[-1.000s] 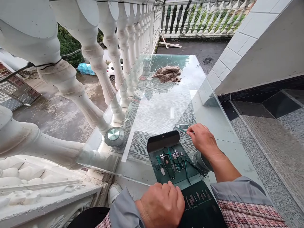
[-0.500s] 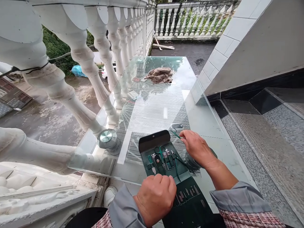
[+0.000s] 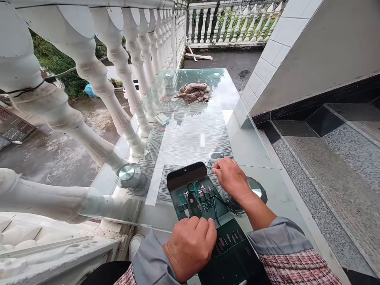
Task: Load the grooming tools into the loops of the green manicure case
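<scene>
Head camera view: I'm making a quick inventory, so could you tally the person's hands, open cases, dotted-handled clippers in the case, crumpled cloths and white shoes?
Left hand and right hand: 2
Open case: 1
Dotted-handled clippers: 2
Crumpled cloth: 1
White shoe: 1
Total: 7

Wide grey cuffs, pink-and-black checked woven sleeves, bare hands, white shoe

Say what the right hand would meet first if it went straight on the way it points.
Likely the open flap of the case, just beyond the tool the right hand holds; depth is unclear, and it might pass above.
</scene>
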Demonstrator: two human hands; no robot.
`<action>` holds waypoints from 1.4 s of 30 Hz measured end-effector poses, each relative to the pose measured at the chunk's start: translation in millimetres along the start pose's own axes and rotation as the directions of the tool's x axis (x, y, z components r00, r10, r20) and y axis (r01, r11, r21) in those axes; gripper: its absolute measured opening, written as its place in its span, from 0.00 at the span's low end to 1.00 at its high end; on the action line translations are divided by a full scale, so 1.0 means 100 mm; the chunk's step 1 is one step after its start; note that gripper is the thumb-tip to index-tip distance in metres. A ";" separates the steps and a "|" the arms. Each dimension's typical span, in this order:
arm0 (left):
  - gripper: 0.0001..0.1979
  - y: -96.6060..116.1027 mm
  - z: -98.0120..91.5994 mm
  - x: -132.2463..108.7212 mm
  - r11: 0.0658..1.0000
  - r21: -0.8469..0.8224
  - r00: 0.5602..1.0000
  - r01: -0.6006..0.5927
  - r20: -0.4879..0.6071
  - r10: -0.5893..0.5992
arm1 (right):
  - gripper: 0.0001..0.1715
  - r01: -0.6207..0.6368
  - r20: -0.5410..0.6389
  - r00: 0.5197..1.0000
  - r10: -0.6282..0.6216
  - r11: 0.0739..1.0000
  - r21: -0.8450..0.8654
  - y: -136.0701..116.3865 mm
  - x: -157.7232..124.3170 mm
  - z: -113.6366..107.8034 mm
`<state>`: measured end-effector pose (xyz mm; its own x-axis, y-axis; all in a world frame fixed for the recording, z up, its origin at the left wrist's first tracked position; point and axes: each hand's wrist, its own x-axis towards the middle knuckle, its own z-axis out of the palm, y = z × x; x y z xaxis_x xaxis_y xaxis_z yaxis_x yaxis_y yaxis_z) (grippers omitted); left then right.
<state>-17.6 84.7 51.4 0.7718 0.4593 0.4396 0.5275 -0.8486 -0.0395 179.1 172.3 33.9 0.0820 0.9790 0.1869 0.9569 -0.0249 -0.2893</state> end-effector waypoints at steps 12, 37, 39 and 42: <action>0.07 -0.02 -0.02 -0.04 0.996 -0.057 0.997 0.071 0.014 -0.071 | 0.05 0.023 -0.035 0.999 -0.022 1.000 0.012 -0.02 -0.07 0.03; 0.18 -0.22 -0.18 0.09 -0.129 -0.875 0.579 0.467 0.413 -0.703 | 0.13 -0.343 0.348 0.925 -0.154 0.055 0.938 -0.46 -0.39 -0.45; 0.16 -0.26 -0.17 0.09 -0.294 -0.864 0.513 0.410 0.484 -0.709 | 0.13 -0.378 0.375 0.890 -0.259 0.043 0.925 -0.60 -0.48 -0.42; 0.12 -0.32 -0.17 0.07 -0.368 -0.846 0.458 0.385 0.522 -0.720 | 0.14 -0.382 0.389 0.864 -0.320 0.087 0.920 -0.73 -0.52 -0.41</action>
<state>-35.6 110.7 70.8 0.1594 0.9581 -0.2380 -0.1975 0.2672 0.9432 116.6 114.6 84.0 -0.3433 0.9327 -0.1109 -0.2048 -0.1896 -0.9603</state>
